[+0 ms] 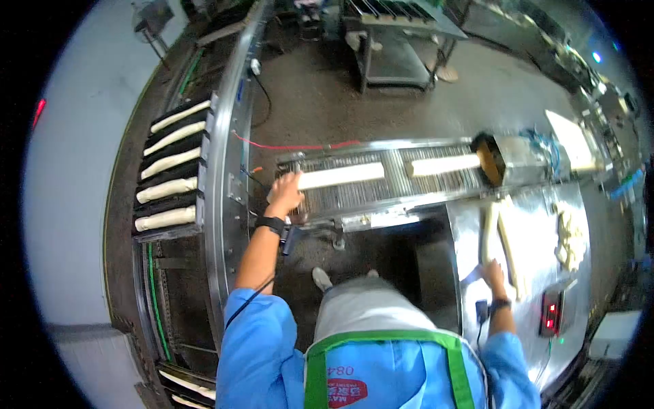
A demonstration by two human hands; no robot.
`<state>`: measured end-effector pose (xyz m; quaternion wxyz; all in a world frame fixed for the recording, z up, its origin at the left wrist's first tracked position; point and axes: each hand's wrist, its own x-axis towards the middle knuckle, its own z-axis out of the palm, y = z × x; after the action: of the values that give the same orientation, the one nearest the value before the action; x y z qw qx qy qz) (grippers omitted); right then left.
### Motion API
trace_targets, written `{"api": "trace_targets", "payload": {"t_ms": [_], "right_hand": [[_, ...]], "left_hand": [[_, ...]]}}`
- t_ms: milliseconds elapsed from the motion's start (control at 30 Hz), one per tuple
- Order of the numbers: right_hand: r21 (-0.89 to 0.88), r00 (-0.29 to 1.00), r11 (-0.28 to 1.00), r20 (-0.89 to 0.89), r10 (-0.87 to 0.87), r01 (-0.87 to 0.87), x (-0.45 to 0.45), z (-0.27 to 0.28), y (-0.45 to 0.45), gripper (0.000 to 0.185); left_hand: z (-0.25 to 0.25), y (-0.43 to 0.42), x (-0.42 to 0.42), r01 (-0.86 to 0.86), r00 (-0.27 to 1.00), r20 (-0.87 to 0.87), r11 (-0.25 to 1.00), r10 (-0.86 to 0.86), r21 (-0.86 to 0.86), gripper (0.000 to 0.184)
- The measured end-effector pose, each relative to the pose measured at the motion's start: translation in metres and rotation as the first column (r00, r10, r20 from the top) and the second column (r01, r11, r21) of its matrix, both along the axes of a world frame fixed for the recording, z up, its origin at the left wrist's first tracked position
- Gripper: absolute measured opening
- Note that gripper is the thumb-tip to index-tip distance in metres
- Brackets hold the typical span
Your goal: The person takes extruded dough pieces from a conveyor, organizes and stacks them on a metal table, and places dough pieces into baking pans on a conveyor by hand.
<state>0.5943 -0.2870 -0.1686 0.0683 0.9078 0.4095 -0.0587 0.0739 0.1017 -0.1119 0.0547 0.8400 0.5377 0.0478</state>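
A long pale dough roll lies on the slatted metal conveyor. My left hand is closed over its left end. Farther right on the same conveyor, a second dough roll lies beside a box-like metal housing. My right hand is at the steel table, touching the lower end of a dough strip; how its fingers sit is too small to tell. Another dough strip lies just right of that one.
Several dough rolls rest in a black tray on the left conveyor line, behind a metal rail. Dough scraps and a box with a red display are on the steel table. A steel cart stands beyond.
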Motion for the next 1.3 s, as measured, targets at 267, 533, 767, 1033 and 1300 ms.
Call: {"api": "trace_targets", "payload": {"t_ms": [267,533,767,1033,1300], "right_hand": [[0.037,0.960,0.960,0.019,-0.279,0.279,-0.002,0.051,-0.082,0.058],[0.144,0.968,0.959,0.031,-0.250,0.243,0.042,0.030,-0.053,0.040],[0.275,0.980,0.942,-0.024,-0.195,0.194,0.048,0.046,0.010,0.054],[0.674,0.912,0.664,-0.408,-0.030,0.323,0.063,0.062,0.028,0.053],[0.464,0.997,0.883,0.012,-0.082,0.067,0.007,0.073,-0.014,0.039]], "left_hand": [[0.022,-0.008,-0.037,-0.194,0.980,-0.062,0.978,0.190,-0.073,0.040],[0.090,0.006,-0.021,-0.008,0.534,0.738,0.875,0.413,-0.484,0.016],[0.182,0.001,0.146,0.310,0.270,0.801,0.740,0.533,-0.597,0.024],[0.103,-0.156,0.373,0.849,0.266,0.661,0.155,0.702,-0.506,0.040],[0.022,-0.093,0.354,0.611,0.653,0.532,0.790,-0.539,0.049,0.036]]}}
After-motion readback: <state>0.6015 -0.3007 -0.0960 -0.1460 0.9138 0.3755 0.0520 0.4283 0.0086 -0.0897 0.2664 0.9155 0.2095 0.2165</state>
